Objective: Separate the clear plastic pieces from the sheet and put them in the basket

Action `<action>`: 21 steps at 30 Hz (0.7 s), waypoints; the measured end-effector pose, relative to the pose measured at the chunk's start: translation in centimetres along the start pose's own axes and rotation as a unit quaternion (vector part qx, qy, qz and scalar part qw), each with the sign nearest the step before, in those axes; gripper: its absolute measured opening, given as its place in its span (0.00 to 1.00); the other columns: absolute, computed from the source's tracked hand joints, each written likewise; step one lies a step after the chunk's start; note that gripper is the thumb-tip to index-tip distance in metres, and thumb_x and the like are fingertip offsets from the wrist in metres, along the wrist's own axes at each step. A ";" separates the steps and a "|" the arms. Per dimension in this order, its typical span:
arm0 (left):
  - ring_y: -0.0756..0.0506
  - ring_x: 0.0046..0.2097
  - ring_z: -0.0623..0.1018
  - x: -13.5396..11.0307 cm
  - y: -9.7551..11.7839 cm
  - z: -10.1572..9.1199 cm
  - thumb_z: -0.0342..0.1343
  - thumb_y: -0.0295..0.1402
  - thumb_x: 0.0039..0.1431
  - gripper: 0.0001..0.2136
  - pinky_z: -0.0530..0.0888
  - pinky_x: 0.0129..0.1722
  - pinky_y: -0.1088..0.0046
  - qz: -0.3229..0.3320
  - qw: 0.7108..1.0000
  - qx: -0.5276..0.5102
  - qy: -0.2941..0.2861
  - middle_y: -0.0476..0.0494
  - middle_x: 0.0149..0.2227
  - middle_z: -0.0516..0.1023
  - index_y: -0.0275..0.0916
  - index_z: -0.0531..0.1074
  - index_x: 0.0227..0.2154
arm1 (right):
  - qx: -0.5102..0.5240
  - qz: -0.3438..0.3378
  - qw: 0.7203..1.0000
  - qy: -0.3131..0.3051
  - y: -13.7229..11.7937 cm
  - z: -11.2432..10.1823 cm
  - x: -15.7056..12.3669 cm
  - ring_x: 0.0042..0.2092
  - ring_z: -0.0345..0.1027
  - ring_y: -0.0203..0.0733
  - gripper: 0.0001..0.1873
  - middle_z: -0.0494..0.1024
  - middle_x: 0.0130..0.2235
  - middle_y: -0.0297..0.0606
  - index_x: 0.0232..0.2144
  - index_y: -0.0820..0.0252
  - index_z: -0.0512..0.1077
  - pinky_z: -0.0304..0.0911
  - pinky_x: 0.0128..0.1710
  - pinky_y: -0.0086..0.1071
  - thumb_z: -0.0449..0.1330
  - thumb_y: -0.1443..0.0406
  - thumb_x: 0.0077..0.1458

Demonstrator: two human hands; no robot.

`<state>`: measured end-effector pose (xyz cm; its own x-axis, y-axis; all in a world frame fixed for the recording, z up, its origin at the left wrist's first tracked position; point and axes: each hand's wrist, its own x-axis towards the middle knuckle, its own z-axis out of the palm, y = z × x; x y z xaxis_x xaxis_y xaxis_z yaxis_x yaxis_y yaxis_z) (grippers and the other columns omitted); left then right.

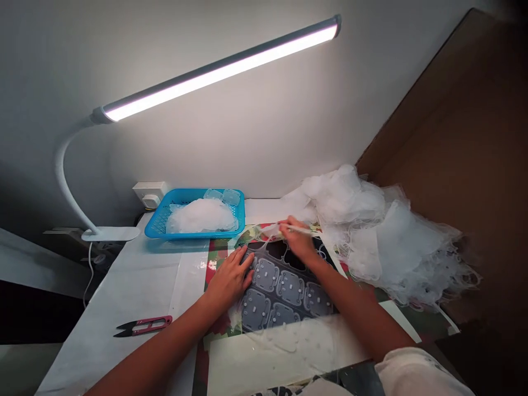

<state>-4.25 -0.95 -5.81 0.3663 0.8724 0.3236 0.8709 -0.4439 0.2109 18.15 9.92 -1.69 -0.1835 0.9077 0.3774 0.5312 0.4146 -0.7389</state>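
On the table lies a translucent moulded sheet (290, 287) with rows of rounded-square pieces over a dark surface. Dark openings show along its far row. My left hand (231, 273) rests open on the sheet's left edge, fingers spread. Over the far row, my right hand (297, 239) is closed around a thin, pale stick-like tool (305, 229). A whitish bit of film (270, 230) shows just left of its fingertips; whether the fingers touch it I cannot tell.
A blue basket (155, 225) holds a heap of translucent pieces (204, 215). Red-handled thread snips (144, 325) lie at left. A pile of clear scrap sheets (383, 242) stands at right, beside a brown cardboard panel (462, 165). A lit lamp (223, 71) reaches overhead.
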 end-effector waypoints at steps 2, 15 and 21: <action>0.35 0.60 0.69 0.3 -0.1 -0.4 0.52 0.34 0.61 0.18 0.69 0.57 0.54 -0.003 1.000 -0.007 -0.016 0.31 0.62 0.66 0.38 0.70 0.54 | 0.030 0.064 0.995 0.077 1.5 -2.5 0.5 0.31 0.65 0.40 0.11 0.75 0.29 0.35 0.24 0.57 0.65 0.58 0.32 0.32 0.56 0.60 0.56; 0.46 0.27 0.77 7.2 1.1 -2.0 0.55 0.52 0.54 0.21 0.71 0.26 0.73 -0.256 0.788 -0.558 -0.041 0.44 0.27 0.78 0.35 0.72 0.30 | 0.194 0.029 0.962 -0.190 -5.2 -1.3 -4.3 0.40 0.72 0.42 0.11 0.80 0.38 0.36 0.23 0.57 0.66 0.63 0.40 0.34 0.59 0.60 0.54; 0.48 0.28 0.75 5.5 0.9 -1.9 0.65 0.43 0.44 0.16 0.66 0.28 0.77 -0.249 0.810 -0.531 -0.007 0.48 0.27 0.77 0.37 0.69 0.29 | 0.288 0.127 0.936 -0.155 -3.1 -0.4 -1.8 0.40 0.70 0.42 0.15 0.79 0.37 0.38 0.22 0.58 0.64 0.62 0.40 0.33 0.63 0.56 0.48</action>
<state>-2.06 3.10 -2.12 0.0657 0.9964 -0.0544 0.1422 0.0446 0.9888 17.15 6.98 0.19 -0.3912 0.9196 0.0349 0.0722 0.0684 -0.9950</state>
